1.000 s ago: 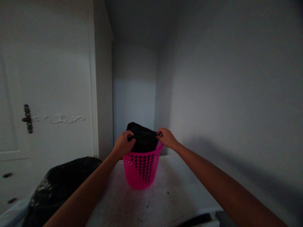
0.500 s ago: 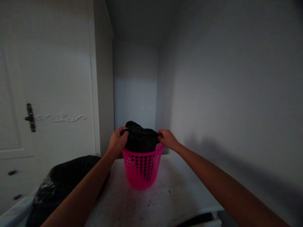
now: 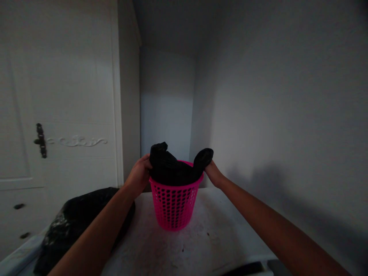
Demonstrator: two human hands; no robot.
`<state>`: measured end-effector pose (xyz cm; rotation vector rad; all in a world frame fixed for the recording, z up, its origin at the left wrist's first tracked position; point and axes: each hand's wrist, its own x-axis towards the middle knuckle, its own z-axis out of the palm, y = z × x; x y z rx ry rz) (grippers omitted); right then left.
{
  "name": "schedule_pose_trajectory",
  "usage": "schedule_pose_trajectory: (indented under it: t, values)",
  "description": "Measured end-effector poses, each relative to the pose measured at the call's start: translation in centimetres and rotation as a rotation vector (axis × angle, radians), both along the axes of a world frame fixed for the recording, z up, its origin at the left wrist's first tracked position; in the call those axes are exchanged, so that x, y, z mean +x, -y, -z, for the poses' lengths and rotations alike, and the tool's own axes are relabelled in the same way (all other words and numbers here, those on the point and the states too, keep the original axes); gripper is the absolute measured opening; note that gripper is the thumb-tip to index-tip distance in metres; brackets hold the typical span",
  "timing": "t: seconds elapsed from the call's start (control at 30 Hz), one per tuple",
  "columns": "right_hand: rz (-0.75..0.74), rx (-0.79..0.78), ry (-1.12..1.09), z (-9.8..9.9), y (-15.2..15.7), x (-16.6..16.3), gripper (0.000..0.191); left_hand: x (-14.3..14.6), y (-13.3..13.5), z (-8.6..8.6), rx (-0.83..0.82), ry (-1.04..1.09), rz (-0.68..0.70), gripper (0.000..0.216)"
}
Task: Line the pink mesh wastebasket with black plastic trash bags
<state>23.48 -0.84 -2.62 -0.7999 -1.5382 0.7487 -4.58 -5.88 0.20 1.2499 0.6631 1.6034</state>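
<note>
A bright pink perforated wastebasket (image 3: pixel 174 207) stands upright on a white surface. Its mouth is partly filled by a thin black plastic bag (image 3: pixel 175 174), whose edges rise above the rim at left and right. My left hand (image 3: pixel 140 174) is closed on the bag's left side, close to the rim. At the right, my right hand (image 3: pixel 213 173) grips the raised edge of the bag, which drapes over the fingers and hides most of them. Dark plastic shows through the basket's holes.
A large black plastic bag (image 3: pixel 83 212) lies at the left, partly behind my left forearm. The white tabletop (image 3: pixel 207 214) carries small dark specks. A white wardrobe (image 3: pixel 77 96) stands at left, and a pale wall (image 3: pixel 273 107) runs along the right. A dark object (image 3: pixel 244 269) shows at the bottom edge.
My right hand has moved outward to the right, drawing the bag's edge out past the rim. The bag's left edge now bunches higher beside my left hand, and more of the back rim shows.
</note>
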Motion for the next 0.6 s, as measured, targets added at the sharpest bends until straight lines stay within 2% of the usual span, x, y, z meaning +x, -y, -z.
schedule_pose_trajectory:
  t: [0.07,0.17,0.27,0.33,0.43,0.5,0.6]
  values:
    - [-0.1,-0.046,-0.099,-0.3,0.2,0.5,0.032,-0.4,0.5,-0.1,0.005,-0.01,0.024,0.033]
    - [-0.204,-0.045,-0.169,-0.9,0.9,0.8,0.033,-0.7,1.5,-0.1,0.085,-0.069,-0.019,0.053]
    - [-0.243,-0.013,-0.23,-1.5,1.7,1.2,0.031,-1.2,2.9,0.0,0.139,-0.008,-0.006,0.071]
    - [-0.261,0.008,-0.298,-1.7,2.3,1.9,0.032,-1.8,3.9,0.0,0.115,0.097,-0.022,0.074]
    - [-0.242,0.001,-0.35,-1.6,3.5,3.4,0.031,-3.0,5.2,0.0,0.042,0.144,-0.129,0.074]
    - [-0.219,-0.032,-0.308,-1.4,4.4,4.7,0.03,-4.0,5.5,0.4,0.0,0.065,-0.178,0.08]
    - [-0.179,-0.122,-0.174,-0.8,5.4,6.5,0.033,-5.4,5.1,1.9,-0.071,-0.147,-0.218,0.087]
